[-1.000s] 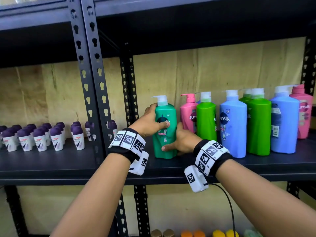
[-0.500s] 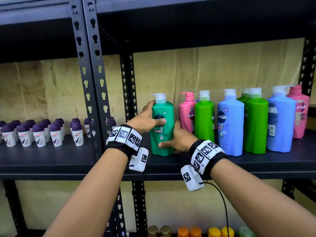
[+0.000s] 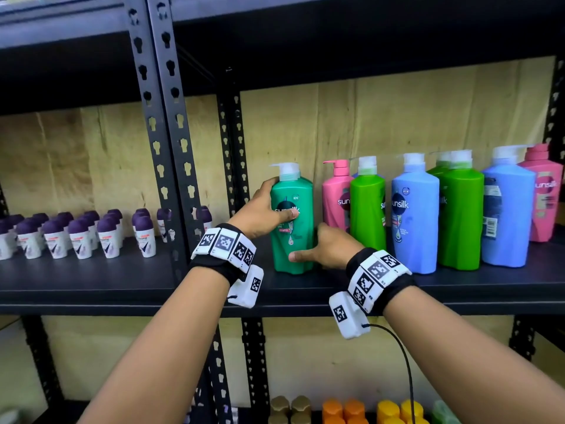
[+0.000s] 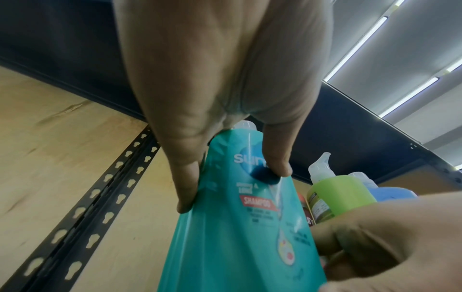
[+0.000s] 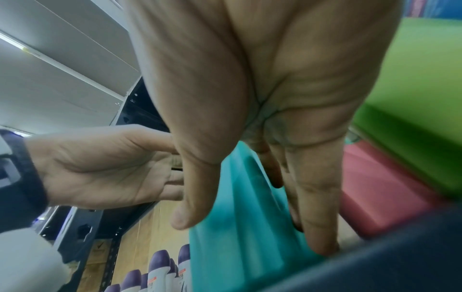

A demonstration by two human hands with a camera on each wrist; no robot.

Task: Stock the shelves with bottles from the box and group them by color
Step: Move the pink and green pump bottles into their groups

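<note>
Head view: teal bottle (image 3: pixel 292 221) stood upright on the shelf (image 3: pixel 428 286), at the left end of the row, just beside the pink bottle (image 3: pixel 336 197).
Left hand (image 3: pixel 263 214): wrapped round the bottle's upper left side, thumb across the label, fingers behind the shoulder.
Right hand (image 3: pixel 325 247): low down on the right side, thumb in front and fingers flat along the base, so more of a cupping hold than a squeeze.
Tip risk: tall, narrow bottle, so letting go unevenly could have rocked it into the pink one and the green bottle (image 3: pixel 367 209) next to it, domino style.
Slip risk: smooth plastic, light grip, probably fine on the shelf.
Colour risk: blue bottle (image 3: pixel 414 215) sat between greens and pinks were split, so grouping looked unfinished; parking teal there might have needed redoing.
Left side: little purple-capped deodorants (image 3: pixel 79 237) well apart, no threat.
</note>
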